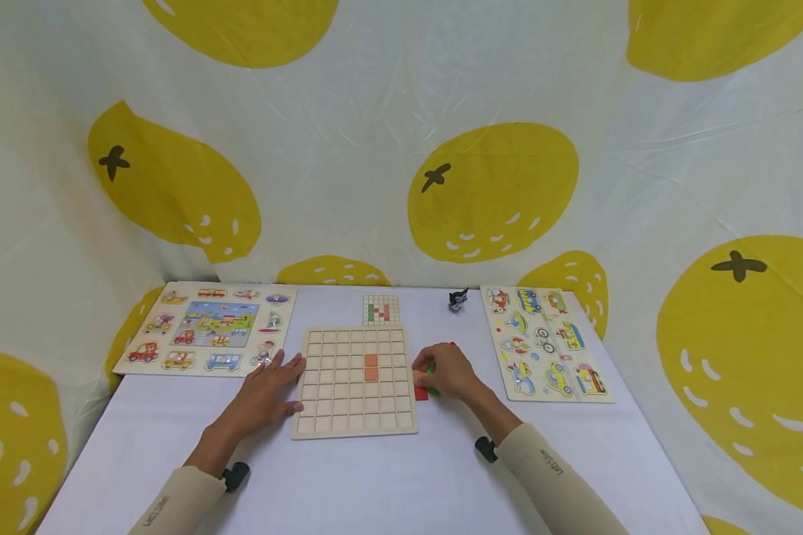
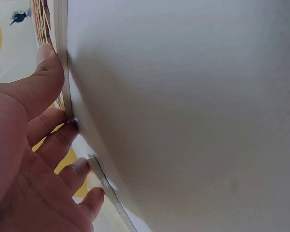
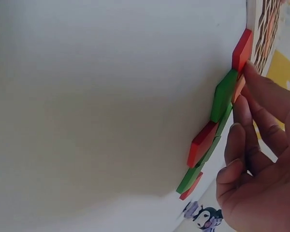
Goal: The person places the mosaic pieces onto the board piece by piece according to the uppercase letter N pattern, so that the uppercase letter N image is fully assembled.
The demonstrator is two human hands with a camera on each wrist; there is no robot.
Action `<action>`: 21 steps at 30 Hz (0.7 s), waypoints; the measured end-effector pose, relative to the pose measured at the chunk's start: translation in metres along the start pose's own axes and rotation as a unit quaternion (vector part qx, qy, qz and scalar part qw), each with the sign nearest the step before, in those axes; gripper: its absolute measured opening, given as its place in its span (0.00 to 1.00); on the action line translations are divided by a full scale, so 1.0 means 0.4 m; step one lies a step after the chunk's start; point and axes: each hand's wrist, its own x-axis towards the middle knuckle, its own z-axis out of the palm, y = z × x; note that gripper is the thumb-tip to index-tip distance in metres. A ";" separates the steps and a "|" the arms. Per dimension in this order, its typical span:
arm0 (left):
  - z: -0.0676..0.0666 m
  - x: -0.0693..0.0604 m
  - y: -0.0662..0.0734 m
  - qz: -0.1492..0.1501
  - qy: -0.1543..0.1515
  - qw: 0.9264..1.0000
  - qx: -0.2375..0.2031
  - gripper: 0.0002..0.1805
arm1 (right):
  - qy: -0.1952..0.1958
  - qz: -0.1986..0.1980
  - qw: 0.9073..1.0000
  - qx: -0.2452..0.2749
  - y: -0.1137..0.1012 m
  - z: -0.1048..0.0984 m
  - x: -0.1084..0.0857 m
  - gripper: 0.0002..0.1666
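Note:
A square wooden grid board (image 1: 334, 409) lies at the middle of the table, with two orange tiles (image 1: 371, 367) in neighbouring cells of one column. My left hand (image 1: 262, 392) steadies its left edge, thumb and fingers spread and touching the rim. Just past the right edge, my right hand (image 1: 450, 371) pinches an orange tile (image 3: 239, 89) between thumb and fingers. Around that tile lie red tiles (image 3: 202, 144) and green tiles (image 3: 224, 96) in a loose row, partly overlapping; in the head view the hand covers most of them.
Behind the board is a small card (image 1: 381, 310) with a coloured grid pattern. A vehicle picture puzzle (image 1: 217, 325) lies at left, another puzzle board (image 1: 542, 342) at right. A small black-and-white figure (image 1: 458, 299) stands at the back, before a lemon-print curtain (image 1: 348, 148).

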 end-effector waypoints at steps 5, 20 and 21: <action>0.004 0.002 -0.004 -0.003 -0.003 1.000 -0.009 0.49 | 0.004 -0.001 1.000 -0.007 -0.004 0.005 0.001 0.11; 0.004 0.001 -0.003 -0.003 -0.003 1.000 -0.011 0.49 | 0.063 -0.027 0.998 0.017 -0.021 0.002 -0.022 0.12; 0.003 0.001 -0.003 -0.004 -0.003 1.000 -0.013 0.49 | 0.070 -0.029 0.997 0.028 -0.027 0.002 -0.022 0.11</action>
